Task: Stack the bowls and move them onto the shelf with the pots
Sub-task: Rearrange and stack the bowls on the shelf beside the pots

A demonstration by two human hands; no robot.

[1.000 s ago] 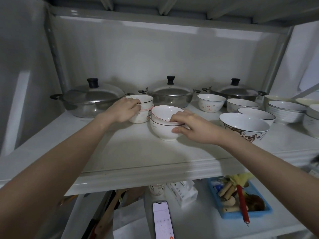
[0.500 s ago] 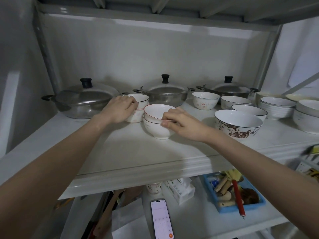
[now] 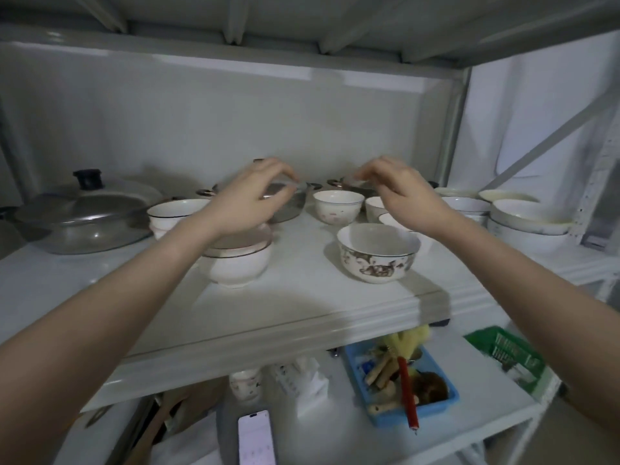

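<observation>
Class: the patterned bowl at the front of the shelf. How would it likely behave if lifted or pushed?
The patterned bowl looks like glazed ceramic: probably stiff, breakable, and slippery. Its narrow foot under a wide rim suggests a push near the rim may tip it. It sits empty, so probably light.

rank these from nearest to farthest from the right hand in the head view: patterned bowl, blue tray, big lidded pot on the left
From the right hand:
1. Patterned bowl, just below it on the shelf.
2. Big lidded pot, far left, same shelf.
3. Blue tray, on the lower shelf.
</observation>
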